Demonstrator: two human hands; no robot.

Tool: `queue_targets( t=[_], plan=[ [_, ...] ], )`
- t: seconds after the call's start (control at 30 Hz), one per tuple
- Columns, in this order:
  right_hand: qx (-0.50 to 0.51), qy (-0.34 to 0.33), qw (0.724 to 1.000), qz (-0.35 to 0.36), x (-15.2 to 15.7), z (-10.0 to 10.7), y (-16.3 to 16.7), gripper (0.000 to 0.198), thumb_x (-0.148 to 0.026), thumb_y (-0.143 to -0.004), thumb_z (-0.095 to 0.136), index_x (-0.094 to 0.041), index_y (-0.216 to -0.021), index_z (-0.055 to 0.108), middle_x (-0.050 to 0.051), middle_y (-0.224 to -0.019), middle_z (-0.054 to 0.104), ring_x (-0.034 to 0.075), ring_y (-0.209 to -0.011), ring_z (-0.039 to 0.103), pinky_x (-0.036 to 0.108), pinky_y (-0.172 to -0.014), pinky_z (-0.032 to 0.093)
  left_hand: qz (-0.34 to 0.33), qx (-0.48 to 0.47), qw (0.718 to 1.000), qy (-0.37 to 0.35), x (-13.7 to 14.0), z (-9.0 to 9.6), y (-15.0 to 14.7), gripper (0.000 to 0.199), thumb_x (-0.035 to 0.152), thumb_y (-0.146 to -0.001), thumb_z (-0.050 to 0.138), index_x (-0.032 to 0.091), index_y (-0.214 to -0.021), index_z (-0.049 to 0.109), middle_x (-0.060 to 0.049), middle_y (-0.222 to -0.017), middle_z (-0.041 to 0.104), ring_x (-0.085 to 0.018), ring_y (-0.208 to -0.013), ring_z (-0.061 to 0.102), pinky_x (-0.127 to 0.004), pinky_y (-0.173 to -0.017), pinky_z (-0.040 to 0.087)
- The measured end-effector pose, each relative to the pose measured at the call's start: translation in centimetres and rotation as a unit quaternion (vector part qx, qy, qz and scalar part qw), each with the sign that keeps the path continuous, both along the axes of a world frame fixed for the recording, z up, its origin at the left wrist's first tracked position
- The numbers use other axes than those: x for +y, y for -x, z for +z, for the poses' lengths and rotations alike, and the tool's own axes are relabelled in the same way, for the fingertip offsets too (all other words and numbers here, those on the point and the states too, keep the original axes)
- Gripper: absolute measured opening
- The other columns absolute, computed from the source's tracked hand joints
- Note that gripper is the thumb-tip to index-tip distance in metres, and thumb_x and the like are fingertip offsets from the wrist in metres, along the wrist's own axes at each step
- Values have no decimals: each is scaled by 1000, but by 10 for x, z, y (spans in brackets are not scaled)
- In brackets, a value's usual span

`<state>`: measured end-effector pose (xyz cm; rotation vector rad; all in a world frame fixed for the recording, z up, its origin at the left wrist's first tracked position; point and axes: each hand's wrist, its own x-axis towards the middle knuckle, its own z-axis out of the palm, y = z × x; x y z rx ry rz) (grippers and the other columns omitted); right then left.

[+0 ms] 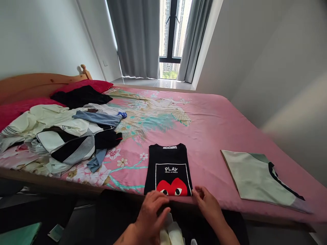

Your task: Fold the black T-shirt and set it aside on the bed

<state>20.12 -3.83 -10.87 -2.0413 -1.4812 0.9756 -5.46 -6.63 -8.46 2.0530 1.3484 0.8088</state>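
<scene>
A folded black T-shirt (167,161) with a white "PLAY" box and a red heart print lies on the pink bedsheet (212,122) near the bed's front edge. My left hand (150,212) rests at the shirt's lower left edge, fingers curled down onto the fabric. At the shirt's lower right corner my right hand (208,204) pinches the fabric. The bottom part of the shirt hangs over the bed edge under my hands.
A loose heap of clothes (61,136) covers the bed's left side, with red pillows (84,85) behind it. A folded pale green garment (258,178) lies at the right. Wooden headboard on the left, window and grey curtains (138,37) beyond.
</scene>
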Motion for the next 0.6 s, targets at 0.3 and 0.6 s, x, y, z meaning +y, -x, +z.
queue_targets(
  t=[0.3,0.6],
  plan=[
    [-9,39,998,41,25,1,11,42,-56,-76,51,-21,-53,44,2,-54,53,15,-53,47,28,-51,28,161,-396,771,471,-9,-38,-42,46,46,-67,71,13,-99,62,-7,-86,63,-13,-66,59,-22,-52,41],
    [424,105,900,2,-25,0,33,40,-59,-74,55,-20,-74,44,-10,-40,34,5,-31,27,19,-32,16,172,-618,600,478,-12,-11,-58,31,36,-76,68,11,-93,60,-12,-93,68,-20,-83,66,-31,-77,53]
  ],
)
